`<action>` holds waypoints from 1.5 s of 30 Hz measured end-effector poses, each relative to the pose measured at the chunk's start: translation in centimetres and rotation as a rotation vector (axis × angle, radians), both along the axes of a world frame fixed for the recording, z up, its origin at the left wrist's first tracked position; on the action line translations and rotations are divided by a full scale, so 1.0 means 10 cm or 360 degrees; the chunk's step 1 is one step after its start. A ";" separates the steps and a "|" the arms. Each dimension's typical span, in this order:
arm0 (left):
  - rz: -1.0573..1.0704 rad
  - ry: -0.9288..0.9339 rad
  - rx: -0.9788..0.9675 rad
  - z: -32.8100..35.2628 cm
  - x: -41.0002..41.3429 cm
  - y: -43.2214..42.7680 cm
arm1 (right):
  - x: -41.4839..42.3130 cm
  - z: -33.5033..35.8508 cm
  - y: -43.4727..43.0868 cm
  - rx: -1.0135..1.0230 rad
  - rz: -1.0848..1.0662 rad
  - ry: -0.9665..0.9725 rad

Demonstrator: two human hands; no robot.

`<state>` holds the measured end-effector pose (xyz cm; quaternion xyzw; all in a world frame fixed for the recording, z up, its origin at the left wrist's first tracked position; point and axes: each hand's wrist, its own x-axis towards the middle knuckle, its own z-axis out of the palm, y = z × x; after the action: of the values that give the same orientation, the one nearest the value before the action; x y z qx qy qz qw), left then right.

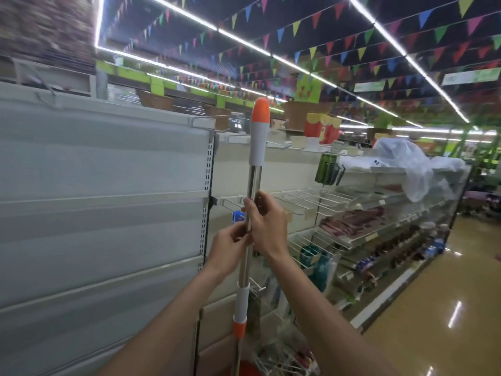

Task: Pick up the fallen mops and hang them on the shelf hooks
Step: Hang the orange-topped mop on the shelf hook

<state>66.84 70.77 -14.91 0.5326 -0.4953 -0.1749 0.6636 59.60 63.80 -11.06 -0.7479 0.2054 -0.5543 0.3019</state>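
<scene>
A mop [254, 175] stands upright in front of me, its steel pole topped by a grey grip with an orange cap near the shelf top. My left hand [230, 246] pinches the pole from the left. Just above it, my right hand [267, 225] is wrapped around the same pole. A grey and orange collar [241, 308] sits lower on the pole. The mop head is hidden at the bottom edge. A wire hook [208, 121] juts from the top of the shelf [108, 172], left of the orange cap.
Wire hooks [311, 199] and wire racks with goods run along the shelving to the right. A plastic-wrapped bundle [406, 164] lies on top of the shelf. The shiny aisle floor [447, 308] opens at the right. Bunting hangs overhead.
</scene>
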 end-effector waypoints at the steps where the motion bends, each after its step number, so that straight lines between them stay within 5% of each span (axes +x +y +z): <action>1: 0.0004 0.0022 0.0011 -0.01 -0.01 0.01 | -0.01 -0.01 0.01 -0.0007 0.0013 0.0019; 8: -0.0043 0.0016 0.0331 -0.39 -0.03 0.06 | -0.13 0.06 -0.01 0.0022 0.0104 0.0081; 34: 0.0084 0.0029 0.0159 -0.50 0.39 -0.45 | 0.44 -0.10 -0.67 0.0063 0.0388 -0.0045; 45: 0.0360 0.0052 0.0319 -0.71 0.65 -0.75 | 0.85 -0.34 -0.99 0.0135 0.0554 -0.0034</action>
<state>73.36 63.32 -22.05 0.6457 -0.4014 -0.1563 0.6305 68.14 53.85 -14.49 -0.7528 0.0927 -0.4924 0.4268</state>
